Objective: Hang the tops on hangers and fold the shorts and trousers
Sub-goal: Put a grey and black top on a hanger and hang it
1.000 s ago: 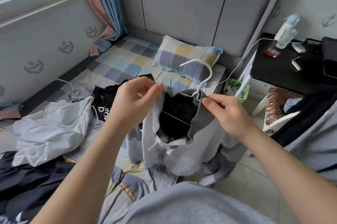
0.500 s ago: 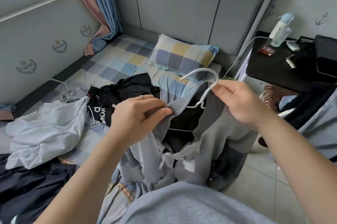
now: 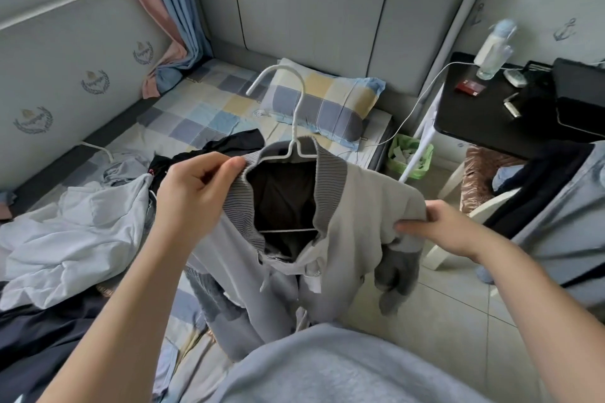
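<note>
A grey top (image 3: 357, 206) with a ribbed striped collar hangs in front of me on a white hanger (image 3: 294, 127), whose hook sticks up out of the neck. My left hand (image 3: 196, 193) pinches the left side of the collar. My right hand (image 3: 438, 225) grips the top's right shoulder, where the hanger's end lies under the cloth. The darker grey sleeve droops below that hand. On the bed lie a pale blue garment (image 3: 68, 235), a black garment (image 3: 226, 147) and a dark navy one (image 3: 42, 340).
A checked pillow (image 3: 324, 101) lies at the head of the bed against the grey headboard (image 3: 347, 9). A black side table (image 3: 491, 107) with a bottle and small items stands at the right. A green basket (image 3: 409, 157) and a chair piled with clothes (image 3: 540, 199) stand on the tiled floor.
My right hand left the hanger's neck and moved down right to the top's shoulder. The hanger's hook now stands higher out of the collar, and the top's right side is spread over it.
</note>
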{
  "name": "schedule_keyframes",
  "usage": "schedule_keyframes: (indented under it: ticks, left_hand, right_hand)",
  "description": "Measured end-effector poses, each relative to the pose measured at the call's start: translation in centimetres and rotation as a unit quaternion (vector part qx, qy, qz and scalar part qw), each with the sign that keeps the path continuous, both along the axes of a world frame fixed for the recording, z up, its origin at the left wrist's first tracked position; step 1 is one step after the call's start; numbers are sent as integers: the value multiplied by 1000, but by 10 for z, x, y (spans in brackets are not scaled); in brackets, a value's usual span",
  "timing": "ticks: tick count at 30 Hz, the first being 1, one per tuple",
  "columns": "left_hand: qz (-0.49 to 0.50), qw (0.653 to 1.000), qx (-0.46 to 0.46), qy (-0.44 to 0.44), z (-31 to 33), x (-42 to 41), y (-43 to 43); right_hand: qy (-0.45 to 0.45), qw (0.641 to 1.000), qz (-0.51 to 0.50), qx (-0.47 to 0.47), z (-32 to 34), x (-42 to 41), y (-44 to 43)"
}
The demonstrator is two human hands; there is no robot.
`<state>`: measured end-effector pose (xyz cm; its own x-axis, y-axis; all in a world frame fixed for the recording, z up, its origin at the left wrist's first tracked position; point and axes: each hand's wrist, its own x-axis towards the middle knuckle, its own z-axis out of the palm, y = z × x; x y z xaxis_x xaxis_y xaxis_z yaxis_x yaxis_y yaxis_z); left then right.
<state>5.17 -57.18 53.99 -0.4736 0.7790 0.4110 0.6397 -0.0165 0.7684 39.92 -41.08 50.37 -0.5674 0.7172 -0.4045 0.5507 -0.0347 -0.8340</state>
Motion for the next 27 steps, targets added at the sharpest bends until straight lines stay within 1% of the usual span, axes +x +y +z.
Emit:
schedule_keyframes:
  ticks: [3,4,7,9,11,12,13,14,15,17,20,23,25,27]
  left_hand:
    - [5,1000,-14,4,-4,-3,0]
    - [8,1000,-23,9,-5,-4,0]
    - [27,998,-56,32,-7,-10,-4]
    - [34,994,-75,65,-8,-12,-5]
    - [34,992,-79,88,-9,-10,-5]
    - [34,994,-71,80,-9,-9,-5]
    - [31,997,-53,54,-9,-9,-5]
    - [25,999,-23,19,-9,-10,-6]
    - [17,1000,12,-16,-8,-11,-6]
    - [-3,996,66,-61,-5,-12,-8]
    - [-44,993,73,-77,0,-7,-9]
    - [-73,992,71,-80,8,5,-2]
    - [-83,992,54,-72,12,15,5]
    - [-87,995,14,-38,11,27,13]
  right_hand:
    - [-38,994,-36,98,-9,4,3]
    - [-34,990,-53,122,-8,5,4]
    - [21,979,-113,166,6,7,5]
    - [50,963,-126,235,18,8,3]
    - [108,945,-119,285,34,7,-1]
    - [144,940,-99,293,40,8,-4]
    - [180,938,-73,285,45,10,-7]
    - [206,941,-47,264,47,13,-11]
    - [213,947,-25,239,47,17,-13]
    - [192,959,-18,209,42,25,-14]
    - [172,959,-51,221,39,18,-20]
    - [106,949,-26,297,42,-4,-28]
    - [74,932,-7,355,43,-17,-34]
    - [69,908,0,412,42,-23,-39]
